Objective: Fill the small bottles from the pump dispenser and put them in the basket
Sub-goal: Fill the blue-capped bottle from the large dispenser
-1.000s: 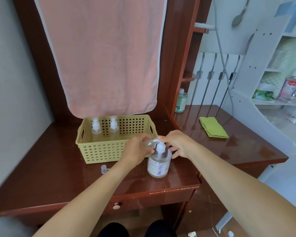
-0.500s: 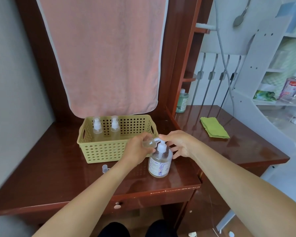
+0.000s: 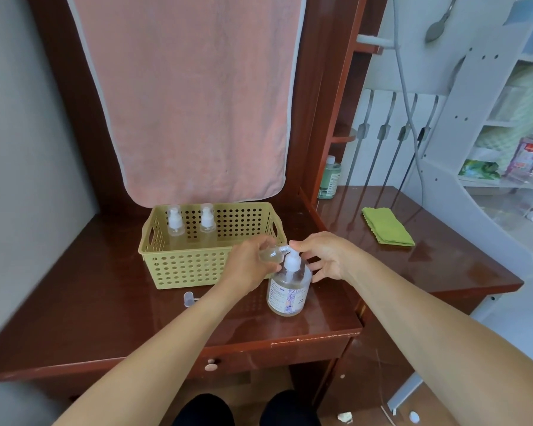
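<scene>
Just before the perforated yellow plastic basket on the glossy brown counter: left hand clenched round small clear bottle, tilted, mouth toward three o'clock at the spout of the clear pump dispenser; right hand pinching the pump head, fingers otherwise loose. Basket at eleven o'clock.

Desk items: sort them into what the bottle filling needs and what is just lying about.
In use: pump dispenser; small bottle in the left hand; right hand at the pump; basket with two bottles; loose cap.
Lying about: green cloth; green bottle; pink towel.
</scene>
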Demonstrator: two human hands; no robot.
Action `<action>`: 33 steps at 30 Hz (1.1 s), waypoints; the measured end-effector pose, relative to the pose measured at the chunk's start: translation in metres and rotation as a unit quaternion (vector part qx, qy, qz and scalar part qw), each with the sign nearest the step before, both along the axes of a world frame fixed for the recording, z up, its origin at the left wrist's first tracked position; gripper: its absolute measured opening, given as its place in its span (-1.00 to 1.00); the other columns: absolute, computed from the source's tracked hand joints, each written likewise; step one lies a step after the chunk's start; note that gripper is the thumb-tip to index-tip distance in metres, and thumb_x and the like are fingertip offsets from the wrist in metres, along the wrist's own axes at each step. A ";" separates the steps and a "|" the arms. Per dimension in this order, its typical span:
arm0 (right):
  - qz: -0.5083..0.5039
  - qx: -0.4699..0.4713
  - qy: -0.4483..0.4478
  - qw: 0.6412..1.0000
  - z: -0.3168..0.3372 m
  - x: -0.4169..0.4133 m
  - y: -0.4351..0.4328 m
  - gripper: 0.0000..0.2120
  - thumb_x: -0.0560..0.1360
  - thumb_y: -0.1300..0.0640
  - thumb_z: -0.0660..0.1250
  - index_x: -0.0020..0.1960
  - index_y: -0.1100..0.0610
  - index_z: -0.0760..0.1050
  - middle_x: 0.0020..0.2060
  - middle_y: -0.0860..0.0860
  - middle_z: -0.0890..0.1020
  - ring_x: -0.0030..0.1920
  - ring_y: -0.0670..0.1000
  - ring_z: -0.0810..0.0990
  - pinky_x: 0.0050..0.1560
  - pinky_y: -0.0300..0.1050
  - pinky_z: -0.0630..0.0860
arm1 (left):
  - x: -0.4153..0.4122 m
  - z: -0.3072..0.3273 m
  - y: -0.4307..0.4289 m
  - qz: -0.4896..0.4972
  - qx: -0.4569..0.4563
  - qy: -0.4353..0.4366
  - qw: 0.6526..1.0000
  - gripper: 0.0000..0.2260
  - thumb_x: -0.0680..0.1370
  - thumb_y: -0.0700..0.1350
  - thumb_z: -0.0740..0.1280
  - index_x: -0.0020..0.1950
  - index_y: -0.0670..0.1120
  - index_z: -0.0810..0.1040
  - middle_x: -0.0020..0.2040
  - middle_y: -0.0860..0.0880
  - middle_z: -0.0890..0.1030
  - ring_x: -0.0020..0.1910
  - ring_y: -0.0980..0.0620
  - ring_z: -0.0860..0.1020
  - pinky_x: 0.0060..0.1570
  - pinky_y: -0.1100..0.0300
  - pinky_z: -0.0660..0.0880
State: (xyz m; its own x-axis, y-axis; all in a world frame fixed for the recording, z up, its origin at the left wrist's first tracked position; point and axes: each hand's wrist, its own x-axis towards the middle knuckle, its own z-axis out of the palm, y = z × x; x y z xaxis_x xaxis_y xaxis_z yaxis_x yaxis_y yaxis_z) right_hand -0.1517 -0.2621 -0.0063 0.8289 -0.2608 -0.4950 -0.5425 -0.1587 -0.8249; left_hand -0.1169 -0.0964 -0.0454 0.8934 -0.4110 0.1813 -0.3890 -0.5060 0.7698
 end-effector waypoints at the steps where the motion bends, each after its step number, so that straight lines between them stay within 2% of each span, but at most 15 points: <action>1: 0.004 0.001 0.002 1.000 0.003 -0.001 0.000 -0.50 0.44 0.05 0.46 0.29 0.22 0.44 0.28 0.23 0.48 0.23 0.30 0.48 0.26 0.39 0.35 | -0.001 0.002 0.000 -0.001 0.001 0.000 1.000 -0.67 0.39 -0.16 0.51 0.11 0.00 0.56 0.13 0.03 0.61 0.12 0.04 0.54 0.01 0.19 0.43; 6: 0.007 -0.020 -0.017 1.000 0.010 0.004 0.001 -0.55 0.49 0.07 0.40 0.30 0.25 0.43 0.30 0.24 0.46 0.27 0.31 0.44 0.24 0.36 0.39 | 0.000 0.007 0.000 0.003 0.000 -0.013 1.000 -0.67 0.39 -0.15 0.51 0.12 0.00 0.56 0.13 0.03 0.61 0.11 0.02 0.55 0.07 0.13 0.48; 11: -0.013 -0.034 -0.026 0.999 -0.004 0.001 0.006 -0.64 0.50 0.08 0.39 0.22 0.24 0.46 0.20 0.19 0.55 0.18 0.21 0.53 0.24 0.26 0.43 | -0.002 -0.004 -0.001 0.001 0.003 0.001 1.000 -0.68 0.38 -0.16 0.52 0.08 0.01 0.56 0.09 0.04 0.62 0.09 0.03 0.54 0.01 0.16 0.46; 15: 0.008 -0.021 -0.006 1.000 0.007 0.000 0.000 -0.51 0.45 0.06 0.44 0.29 0.24 0.42 0.28 0.25 0.48 0.23 0.30 0.48 0.23 0.35 0.40 | -0.004 0.005 0.001 -0.003 0.001 -0.008 1.000 -0.69 0.39 -0.17 0.50 0.09 0.00 0.56 0.10 0.05 0.61 0.04 0.05 0.55 -0.04 0.19 0.46; 21: 0.004 -0.017 -0.008 1.000 0.007 0.004 0.000 -0.52 0.45 0.06 0.44 0.29 0.25 0.44 0.27 0.25 0.48 0.24 0.30 0.47 0.24 0.35 0.40 | -0.003 0.004 0.000 0.001 -0.006 0.001 1.000 -0.66 0.40 -0.15 0.51 0.13 0.01 0.55 0.13 0.05 0.59 0.09 0.05 0.54 -0.06 0.22 0.42; 25: -0.003 -0.017 -0.013 1.000 -0.005 0.000 0.004 -0.55 0.47 0.06 0.42 0.26 0.25 0.45 0.25 0.24 0.51 0.24 0.25 0.49 0.26 0.33 0.39 | -0.005 -0.003 0.000 0.001 -0.002 0.015 1.000 -0.69 0.39 -0.15 0.51 0.08 0.02 0.55 0.11 0.05 0.60 0.08 0.03 0.55 -0.01 0.17 0.45; 33: 0.008 -0.023 -0.008 1.000 0.016 -0.002 0.000 -0.51 0.46 0.06 0.43 0.30 0.26 0.43 0.31 0.26 0.42 0.29 0.30 0.41 0.26 0.34 0.37 | -0.006 0.012 0.002 -0.004 0.006 -0.013 1.000 -0.68 0.42 -0.14 0.50 0.14 -0.01 0.55 0.19 0.03 0.59 0.11 0.01 0.56 0.04 0.13 0.50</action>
